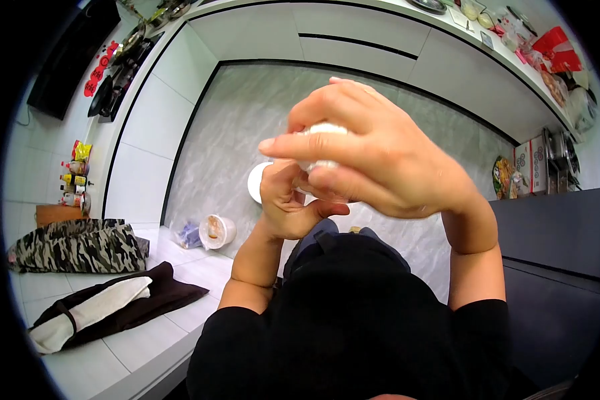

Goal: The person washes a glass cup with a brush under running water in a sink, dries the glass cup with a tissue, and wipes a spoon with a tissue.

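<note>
A whitish object shows between the fingers of my right hand, which is curled around it; its full shape is hidden. Just below and to the left, my left hand is closed close beneath the right one, its thumb pointing right. Something clear or pale shows between the two hands, too covered to make out. Behind my left hand, part of a round white thing is visible lower down, near the floor.
A white tub stands at the left beside a bluish plastic bag. Camouflage cloth and a dark garment lie on the tiled surface. White cabinets curve round the grey floor. A dark cabinet is at the right.
</note>
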A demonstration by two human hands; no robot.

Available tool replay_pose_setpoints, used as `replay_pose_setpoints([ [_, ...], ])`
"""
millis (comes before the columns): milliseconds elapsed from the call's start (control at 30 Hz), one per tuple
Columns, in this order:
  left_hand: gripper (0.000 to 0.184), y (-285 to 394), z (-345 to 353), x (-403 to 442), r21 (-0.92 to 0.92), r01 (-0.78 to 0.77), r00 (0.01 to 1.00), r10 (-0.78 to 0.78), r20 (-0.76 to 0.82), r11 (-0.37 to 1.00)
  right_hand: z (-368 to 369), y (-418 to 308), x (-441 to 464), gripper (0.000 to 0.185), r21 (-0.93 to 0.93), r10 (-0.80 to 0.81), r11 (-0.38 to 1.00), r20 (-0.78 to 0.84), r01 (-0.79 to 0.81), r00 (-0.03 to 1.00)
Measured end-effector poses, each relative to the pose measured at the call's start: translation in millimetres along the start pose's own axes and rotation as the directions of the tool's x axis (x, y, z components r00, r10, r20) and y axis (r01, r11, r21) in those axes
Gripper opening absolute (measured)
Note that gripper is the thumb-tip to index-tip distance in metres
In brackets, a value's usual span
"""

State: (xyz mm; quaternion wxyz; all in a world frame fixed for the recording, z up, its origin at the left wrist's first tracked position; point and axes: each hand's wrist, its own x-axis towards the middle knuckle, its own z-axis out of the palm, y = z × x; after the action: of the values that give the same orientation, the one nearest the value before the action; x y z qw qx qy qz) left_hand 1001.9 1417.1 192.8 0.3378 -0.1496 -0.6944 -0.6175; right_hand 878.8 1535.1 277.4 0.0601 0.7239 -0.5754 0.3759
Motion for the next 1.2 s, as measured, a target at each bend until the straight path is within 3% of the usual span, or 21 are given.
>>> replay_pose_setpoints([
  [33,0.023,1.9,-0.5,-1.2,-0.028,0.059,0.998,-0.059,0.028,0.998,-2.1,4.1,-0.4,0.031,0.097,0.051,0.994,0.037,-0.054,0.998],
  [133,0.026,-9.3,-5.2,-0.6,-0.156,-0.059,0.992,0.075,0.101,0.986,-2.2,25.9,-0.8,0.037,0.451,0.199,0.862,0.121,-0.232,0.973],
  [200,0.028,-0.5,-1.6,-3.7,-0.29,-0.065,0.996,0.079,0.039,0.955,3.0,44.9,-11.2,0.042,0.69,0.321,0.634,0.177,-0.35,0.93],
  [267,0.028,7.7,-2.2,-2.3,-0.401,-0.099,0.994,0.109,0.001,0.911,14.7,42.5,-19.9,0.046,0.854,0.319,0.4,0.21,-0.333,0.924],
  [300,0.029,11.0,-5.7,0.8,-0.401,-0.099,0.99,0.129,0.049,0.911,12.7,21.7,-16.5,0.043,0.924,0.488,0.151,0.238,-0.35,0.84],
  [400,0.028,2.9,-11.1,2.9,-0.398,-0.128,0.981,0.174,0.082,0.909,14.9,35.8,-20.0,0.039,0.938,0.272,0.276,0.134,-0.211,0.953],
  [433,0.028,-0.4,-16.4,4.0,-0.364,-0.13,0.975,0.186,0.122,0.922,15.4,29.5,-19.7,0.038,0.913,0.346,0.338,0.105,-0.228,0.932],
  [533,0.032,7.7,-31.9,12.5,-0.219,0.004,0.971,0.048,0.232,0.976,7.4,19.8,-20.6,0.037,0.787,0.361,0.553,0.07,-0.274,0.93],
  [567,0.035,12.6,-35.2,13.3,-0.163,0.056,0.968,-0.013,0.251,0.985,6.2,18.3,-21.4,0.037,0.695,0.367,0.654,0.055,-0.299,0.929],
  [667,0.04,35.0,-45.5,26.2,0.113,0.179,0.912,-0.208,0.354,0.977,3.6,8.5,-18.9,0.037,0.401,0.467,0.778,0.144,-0.483,0.872],
  [700,0.041,33.1,-38.3,24.2,0.118,0.238,0.908,-0.264,0.325,0.964,8.7,12.0,-20.2,0.037,0.343,0.447,0.817,0.132,-0.463,0.885],
  [800,0.039,26.4,-34.0,13.2,0.083,0.285,0.915,-0.297,0.271,0.955,23.5,18.8,-22.5,0.037,0.733,0.561,0.576,-0.034,-0.361,0.827],
  [833,0.037,22.5,-27.6,9.9,0.031,0.285,0.934,-0.285,0.214,0.958,18.0,23.9,-22.7,0.036,0.797,0.564,0.495,0.01,-0.348,0.826],
  [933,0.035,13.2,-21.3,6.7,0.13,0.061,0.979,-0.085,0.184,0.99,9.8,22.6,-13.9,0.034,0.964,0.83,0.23,-0.122,-0.135,0.545],
  [967,0.035,12.0,-19.1,6.7,0.176,0.026,0.986,-0.053,0.155,0.984,9.7,32.7,-20.7,0.032,0.945,0.771,0.323,-0.236,-0.044,0.591],
  [1000,0.034,11.9,-16.5,5.6,0.222,-0.006,0.992,-0.022,0.125,0.975,13.0,36.1,-23.8,0.032,0.767,0.601,0.637,-0.436,-0.072,0.67],
  [1033,0.034,12.5,-13.9,4.5,0.27,-0.035,0.995,0.008,0.097,0.962,16.3,37.2,-24.7,0.033,0.491,0.366,0.869,-0.558,-0.059,0.745],
  [1067,0.034,13.9,-10.6,4.6,0.31,-0.048,0.997,0.028,0.067,0.949,19.3,32.0,-27.4,0.034,0.163,0.198,0.978,-0.539,-0.129,0.819],
  [1100,0.033,16.1,-6.9,5.5,0.35,-0.059,0.998,0.049,0.039,0.935,21.8,25.7,-28.5,0.036,-0.19,0.023,0.972,-0.501,-0.136,0.865],
  [1133,0.033,17.6,-4.7,6.2,0.39,-0.07,0.997,0.071,0.013,0.918,34.9,21.9,-26.6,0.043,-0.278,-0.028,0.949,-0.548,-0.151,0.836],
  [1200,0.034,16.2,-3.1,7.9,0.428,-0.107,0.994,0.11,0.02,0.897,39.0,27.4,-29.0,0.038,-0.336,-0.07,0.928,-0.587,-0.163,0.807],
])
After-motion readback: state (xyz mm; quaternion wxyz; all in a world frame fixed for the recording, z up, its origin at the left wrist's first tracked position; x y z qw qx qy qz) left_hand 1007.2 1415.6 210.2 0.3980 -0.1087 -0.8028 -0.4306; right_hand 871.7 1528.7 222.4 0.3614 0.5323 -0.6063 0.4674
